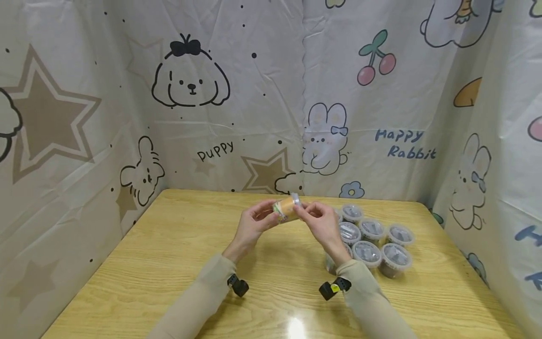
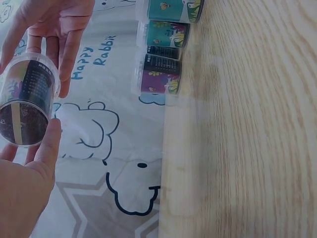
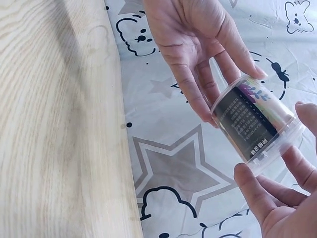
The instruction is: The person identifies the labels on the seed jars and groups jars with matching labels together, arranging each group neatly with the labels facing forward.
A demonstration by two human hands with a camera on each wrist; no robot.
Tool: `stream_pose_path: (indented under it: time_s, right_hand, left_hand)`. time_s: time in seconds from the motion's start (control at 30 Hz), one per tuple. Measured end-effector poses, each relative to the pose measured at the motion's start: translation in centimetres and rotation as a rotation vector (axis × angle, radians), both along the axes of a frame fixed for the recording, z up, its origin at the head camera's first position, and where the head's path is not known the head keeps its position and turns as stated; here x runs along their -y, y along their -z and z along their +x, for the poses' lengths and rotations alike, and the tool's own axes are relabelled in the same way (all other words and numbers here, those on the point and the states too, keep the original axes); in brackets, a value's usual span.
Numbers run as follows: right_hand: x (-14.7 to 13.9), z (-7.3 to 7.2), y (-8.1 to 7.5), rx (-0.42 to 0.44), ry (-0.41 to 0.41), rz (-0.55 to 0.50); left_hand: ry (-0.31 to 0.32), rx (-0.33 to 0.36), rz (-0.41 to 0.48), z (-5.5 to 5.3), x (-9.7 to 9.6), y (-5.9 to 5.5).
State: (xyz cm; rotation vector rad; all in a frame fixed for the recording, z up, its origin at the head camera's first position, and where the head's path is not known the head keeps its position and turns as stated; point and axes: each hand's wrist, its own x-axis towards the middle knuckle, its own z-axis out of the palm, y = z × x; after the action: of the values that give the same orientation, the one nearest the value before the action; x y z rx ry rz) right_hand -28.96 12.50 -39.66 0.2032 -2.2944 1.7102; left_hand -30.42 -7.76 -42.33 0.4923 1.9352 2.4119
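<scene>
A clear plastic tub with a lid (image 1: 286, 208) and a printed wrap label is held tilted above the table, between both hands. My left hand (image 1: 253, 223) grips it around the base end, where dark contents show through the bottom in the left wrist view. At the lidded end, the fingers and thumb of my right hand (image 1: 320, 223) hold the rim. The right wrist view shows the tub's black label panel (image 3: 247, 119) with white print, and right fingertips at the lid edge.
Several similar lidded tubs (image 1: 367, 254) stand grouped on the right of the wooden table (image 1: 178, 263), close beside and partly behind the right forearm. Their labels are teal and purple in the left wrist view. A printed curtain (image 1: 262, 108) encloses the table's back and sides.
</scene>
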Motion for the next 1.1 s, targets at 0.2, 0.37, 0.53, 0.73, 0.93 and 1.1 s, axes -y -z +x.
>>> stream_pose_path:
  time_s: [0.2,0.37,0.53,0.73,0.93,1.1]
  right_hand:
    - [-0.1,0.1,0.3,-0.011,-0.005,0.01]
    - [0.0,0.3,0.1,0.039,-0.058,0.013]
    - [0.0,0.1,0.0,0.097,-0.085,-0.029]
    - [0.0,0.3,-0.6,0.124,-0.164,-0.082]
    - [-0.3,0.1,-0.6,0.145,-0.231,-0.079]
    - [-0.5,0.2,-0.6,0.116,-0.238,-0.083]
  left_hand:
    - [0.027,0.046,0.011,-0.1,0.1,0.2]
    - [0.002,0.033,-0.004,-0.1,0.4,0.5]
    - [-0.011,-0.04,-0.081,0.0,0.6,0.7]
    - [0.014,-0.095,-0.089,0.0,0.6,0.6]
    - [0.04,-0.126,-0.088,0.0,0.7,0.7]
    - [0.037,-0.071,-0.098,-0.1,0.7,0.6]
